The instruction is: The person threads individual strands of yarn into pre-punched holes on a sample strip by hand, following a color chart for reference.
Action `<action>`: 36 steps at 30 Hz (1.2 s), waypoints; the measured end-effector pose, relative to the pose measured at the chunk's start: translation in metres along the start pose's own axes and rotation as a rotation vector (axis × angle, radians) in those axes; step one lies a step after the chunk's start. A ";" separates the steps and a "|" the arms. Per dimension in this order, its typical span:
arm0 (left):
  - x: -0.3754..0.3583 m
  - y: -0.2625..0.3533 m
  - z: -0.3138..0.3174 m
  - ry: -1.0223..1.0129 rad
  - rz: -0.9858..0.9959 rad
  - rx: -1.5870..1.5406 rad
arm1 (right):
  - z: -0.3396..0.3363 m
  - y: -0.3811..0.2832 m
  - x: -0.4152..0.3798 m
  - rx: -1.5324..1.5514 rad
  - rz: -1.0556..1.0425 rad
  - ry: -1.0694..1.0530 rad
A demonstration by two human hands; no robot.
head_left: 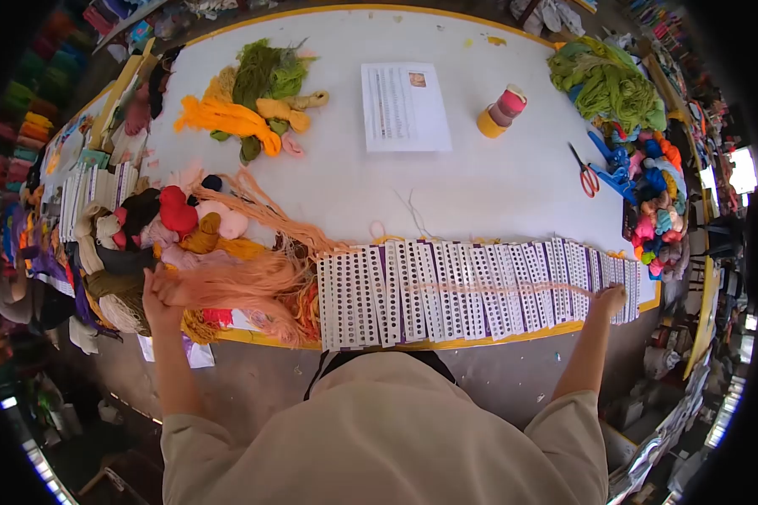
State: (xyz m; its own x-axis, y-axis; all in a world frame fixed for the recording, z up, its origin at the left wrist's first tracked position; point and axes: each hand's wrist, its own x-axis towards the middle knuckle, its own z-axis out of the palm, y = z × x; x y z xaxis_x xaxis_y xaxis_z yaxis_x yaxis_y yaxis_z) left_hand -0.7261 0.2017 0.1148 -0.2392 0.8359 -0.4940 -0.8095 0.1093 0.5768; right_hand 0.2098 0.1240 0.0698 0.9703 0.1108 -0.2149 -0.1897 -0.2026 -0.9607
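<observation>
My left hand, on the left above a pile of yarn, is closed on a loose hank of peach yarn. Far to the right my right hand is closed on a thin peach strand. This strand stretches nearly level over a long row of white cards with punched holes. The cards overlap along the table's near edge, with purple strips showing between some. More peach yarn trails from the back of the pile toward the cards. My fingertips are too small to make out in detail.
A printed sheet, stacked yarn cones, red-handled scissors and a blue tool lie on the white table. Green yarn and colourful skeins line the right edge. Orange yarn lies back left.
</observation>
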 end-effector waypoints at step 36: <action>0.050 -0.340 0.114 0.004 -0.394 1.052 | 0.243 0.162 -0.354 -0.714 0.276 -1.840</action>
State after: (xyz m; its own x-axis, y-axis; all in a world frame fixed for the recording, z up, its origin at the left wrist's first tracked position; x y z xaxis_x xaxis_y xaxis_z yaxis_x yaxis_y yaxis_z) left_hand -0.4017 0.2676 -0.0321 -0.0696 0.6410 -0.7644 0.0264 0.7671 0.6409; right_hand -0.2013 0.2889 -0.0522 -0.4502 0.6061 -0.6557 0.2558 -0.6161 -0.7450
